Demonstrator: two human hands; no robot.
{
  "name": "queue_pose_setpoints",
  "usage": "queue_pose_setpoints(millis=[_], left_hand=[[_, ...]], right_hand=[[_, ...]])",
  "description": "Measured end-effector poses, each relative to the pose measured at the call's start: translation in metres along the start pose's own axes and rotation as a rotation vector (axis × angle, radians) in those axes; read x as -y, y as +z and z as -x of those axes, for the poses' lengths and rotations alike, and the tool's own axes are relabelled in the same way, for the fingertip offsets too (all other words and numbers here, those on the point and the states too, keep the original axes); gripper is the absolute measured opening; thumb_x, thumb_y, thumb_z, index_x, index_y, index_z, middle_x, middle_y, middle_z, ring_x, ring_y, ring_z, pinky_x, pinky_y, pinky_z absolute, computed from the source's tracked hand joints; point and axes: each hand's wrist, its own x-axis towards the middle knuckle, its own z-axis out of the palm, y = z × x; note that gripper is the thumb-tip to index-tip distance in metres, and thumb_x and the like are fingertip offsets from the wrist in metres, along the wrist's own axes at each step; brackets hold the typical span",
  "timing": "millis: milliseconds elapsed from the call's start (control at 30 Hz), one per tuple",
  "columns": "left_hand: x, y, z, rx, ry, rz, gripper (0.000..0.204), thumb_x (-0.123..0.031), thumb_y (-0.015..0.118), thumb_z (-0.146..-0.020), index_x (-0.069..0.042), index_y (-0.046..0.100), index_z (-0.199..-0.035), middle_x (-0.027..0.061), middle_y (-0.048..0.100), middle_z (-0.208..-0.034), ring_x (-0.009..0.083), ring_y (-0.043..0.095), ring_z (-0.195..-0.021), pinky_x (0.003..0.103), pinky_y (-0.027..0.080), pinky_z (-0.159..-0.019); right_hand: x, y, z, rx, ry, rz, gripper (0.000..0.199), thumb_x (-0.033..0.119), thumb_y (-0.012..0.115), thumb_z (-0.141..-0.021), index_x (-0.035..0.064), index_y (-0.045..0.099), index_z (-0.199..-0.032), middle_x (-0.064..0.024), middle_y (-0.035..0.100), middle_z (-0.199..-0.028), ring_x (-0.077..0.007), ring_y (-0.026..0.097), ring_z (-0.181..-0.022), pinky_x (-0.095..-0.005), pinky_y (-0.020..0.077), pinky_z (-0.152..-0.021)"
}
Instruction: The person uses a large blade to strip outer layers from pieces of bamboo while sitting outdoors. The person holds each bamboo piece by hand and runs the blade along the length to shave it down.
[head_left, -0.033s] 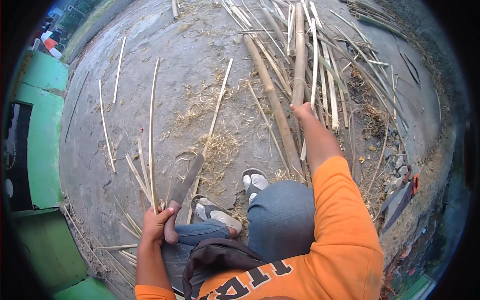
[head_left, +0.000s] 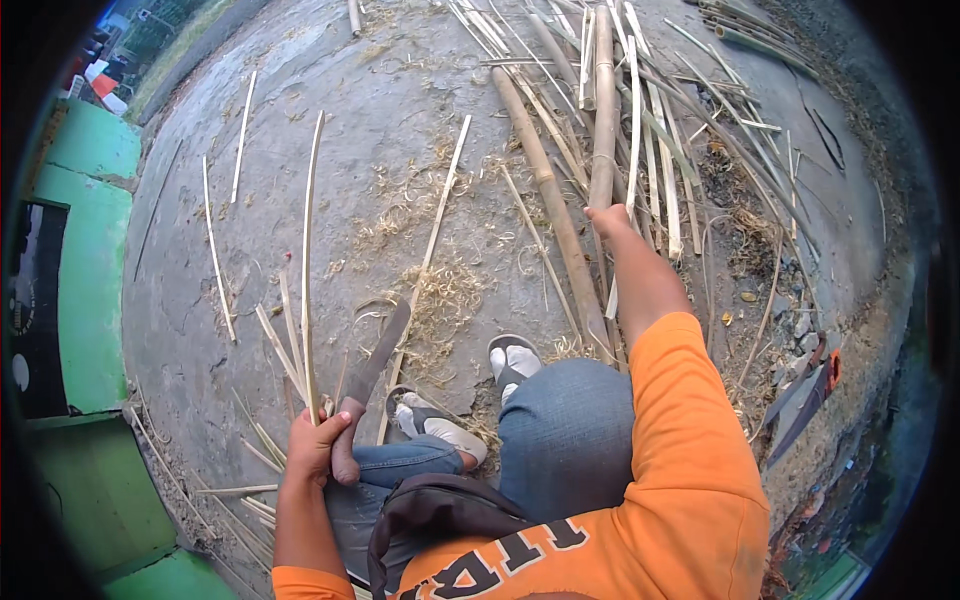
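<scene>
My left hand (head_left: 315,445) is closed around the lower end of a long, pale bamboo strip (head_left: 307,240) that stands nearly upright. The same hand holds a machete (head_left: 380,352) by its rounded handle, with the dark blade pointing up and away to the right. My right hand (head_left: 612,222) reaches far forward, closed at a pale bamboo strip (head_left: 635,130) in the pile. A thick bamboo pole (head_left: 603,110) lies right beside that hand. The fingers are partly hidden by the back of the hand. Another bamboo pole (head_left: 548,185) lies just left of it.
Curly shavings (head_left: 445,300) and loose strips (head_left: 218,250) litter the concrete floor. More bamboo poles (head_left: 760,45) lie at the far right. A blade-like tool (head_left: 800,405) rests at the right, and a green wall (head_left: 92,290) stands at the left. My sandalled feet (head_left: 515,362) are between.
</scene>
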Motion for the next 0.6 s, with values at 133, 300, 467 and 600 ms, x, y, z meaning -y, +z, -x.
queue_pose_setpoints(millis=[133,300,467,600], left_hand=[[0.003,-0.004,0.005,0.034,0.114,0.020,0.039,-0.011,0.085,-0.075,-0.007,0.050,-0.091,0.0031,0.056,-0.082,0.0125,0.058,-0.069,0.027,0.051,-0.061],[-0.006,-0.013,0.026,0.060,0.247,0.041,0.042,-0.011,0.087,-0.074,-0.007,0.049,-0.092,0.0029,0.057,-0.081,0.0117,0.058,-0.070,0.026,0.051,-0.062],[-0.008,-0.027,0.047,0.126,0.403,0.028,0.045,-0.009,0.087,-0.074,-0.009,0.048,-0.095,0.0017,0.060,-0.079,0.0100,0.057,-0.069,0.024,0.049,-0.062],[-0.019,-0.025,0.081,0.148,0.432,0.080,0.043,-0.009,0.087,-0.075,-0.009,0.048,-0.094,0.0017,0.060,-0.078,0.0100,0.057,-0.068,0.025,0.049,-0.061]], right_hand=[[0.006,-0.028,0.028,0.261,0.073,-0.376,0.027,0.036,0.071,-0.081,0.0120,0.064,-0.089,-0.0005,0.066,-0.088,-0.0172,0.061,-0.079,-0.0379,0.0469,-0.073],[-0.023,-0.092,0.120,0.443,-0.016,-1.028,0.021,0.033,0.066,-0.089,0.0130,0.063,-0.085,-0.0007,0.068,-0.088,-0.0147,0.064,-0.076,-0.0384,0.0548,-0.077],[-0.085,-0.166,0.214,0.467,-0.151,-1.166,0.032,0.034,0.067,-0.089,0.0044,0.065,-0.101,-0.0020,0.068,-0.082,-0.0143,0.061,-0.070,-0.0336,0.0551,-0.072],[-0.111,-0.204,0.322,0.453,-0.135,-1.178,0.040,0.035,0.067,-0.087,0.0001,0.058,-0.106,-0.0032,0.062,-0.084,-0.0152,0.054,-0.070,-0.0330,0.0486,-0.073]])
